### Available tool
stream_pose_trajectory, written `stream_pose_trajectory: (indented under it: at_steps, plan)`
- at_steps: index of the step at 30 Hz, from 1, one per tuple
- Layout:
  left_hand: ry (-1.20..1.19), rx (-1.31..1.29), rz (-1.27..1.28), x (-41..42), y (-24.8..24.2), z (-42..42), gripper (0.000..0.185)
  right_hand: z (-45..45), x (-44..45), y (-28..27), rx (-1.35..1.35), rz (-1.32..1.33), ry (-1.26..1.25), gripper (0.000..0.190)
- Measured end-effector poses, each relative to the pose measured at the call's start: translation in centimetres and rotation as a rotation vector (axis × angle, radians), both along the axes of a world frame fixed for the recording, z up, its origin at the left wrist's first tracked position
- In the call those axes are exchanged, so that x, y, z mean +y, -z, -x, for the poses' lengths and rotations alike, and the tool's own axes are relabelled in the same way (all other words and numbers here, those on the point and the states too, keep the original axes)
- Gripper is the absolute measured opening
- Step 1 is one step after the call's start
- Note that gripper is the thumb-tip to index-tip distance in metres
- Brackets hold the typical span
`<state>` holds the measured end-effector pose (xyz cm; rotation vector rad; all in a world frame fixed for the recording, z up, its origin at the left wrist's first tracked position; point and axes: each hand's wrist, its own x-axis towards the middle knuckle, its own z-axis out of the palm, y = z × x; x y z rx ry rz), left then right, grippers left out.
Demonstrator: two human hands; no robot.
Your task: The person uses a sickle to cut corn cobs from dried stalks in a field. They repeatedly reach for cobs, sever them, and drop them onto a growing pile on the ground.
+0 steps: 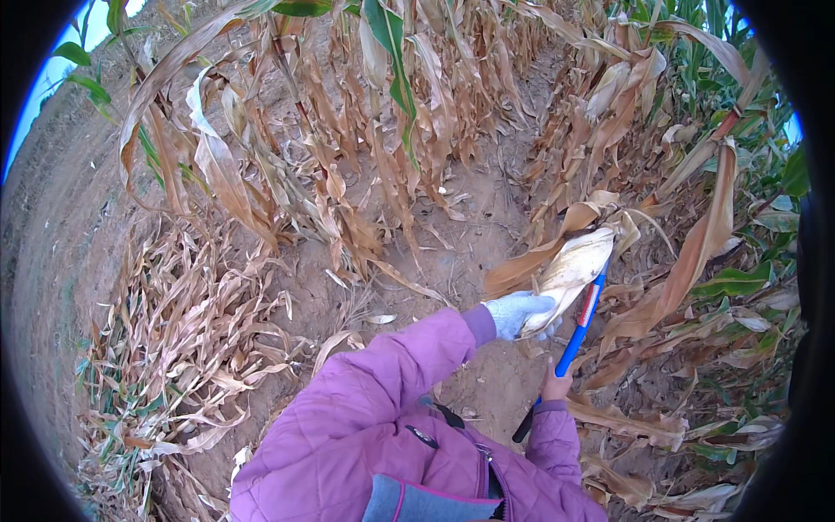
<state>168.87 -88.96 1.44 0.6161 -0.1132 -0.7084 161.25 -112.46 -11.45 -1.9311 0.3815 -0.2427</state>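
My left hand (520, 314), in a pale knitted glove, grips the lower end of a corn ear in its dry husk (574, 267). The ear slants up to the right, beside curled brown leaves. My right hand (556, 383), without a glove, is closed around the blue handle of a long tool (577, 336) with a red and white label and a black butt end. The tool runs up to the right, close beside the ear; its far end is hidden behind the husk and leaves.
Dry standing corn stalks (385, 150) rise in front of me. A heap of cut, dry corn stalks (196, 326) lies at the left on bare brown soil (470, 228). More corn plants with dry and green leaves (737, 280) crowd the right side.
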Motion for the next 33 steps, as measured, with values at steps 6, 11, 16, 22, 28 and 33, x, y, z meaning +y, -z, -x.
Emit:
stream_pose_trajectory:
  at_steps: [6, 11, 16, 22, 28, 33]
  plan:
    - [-0.578, -0.668, -0.531, -0.1, 1.3, -7.1, 0.05, 0.8, 5.4, -5.3, 0.23, -0.272, 0.019, 0.032]
    - [0.099, 0.2, 0.49, -1.6, 1.7, 2.7, 0.053, -1.6, 0.0, 1.8, -0.107, 0.168, 0.012, 0.025]
    - [-0.397, -0.467, -0.508, 4.6, 2.7, 1.5, 0.059, -0.3, 0.8, -2.3, -0.019, 0.274, 0.002, 0.034]
    - [-0.047, -0.432, -0.394, 12.6, -4.1, 1.0, 0.055, -5.1, -2.2, -6.2, 0.014, 0.435, -0.159, 0.03]
    - [0.034, -0.113, -0.609, 8.8, 2.4, 7.1, 0.057, -9.0, -1.8, -3.4, 0.056, 0.21, 0.078, 0.036]
    - [-0.09, -0.111, -1.104, 15.1, 10.0, 17.1, 0.054, -10.9, 3.2, -4.5, -0.03, -0.222, 0.104, 0.026]
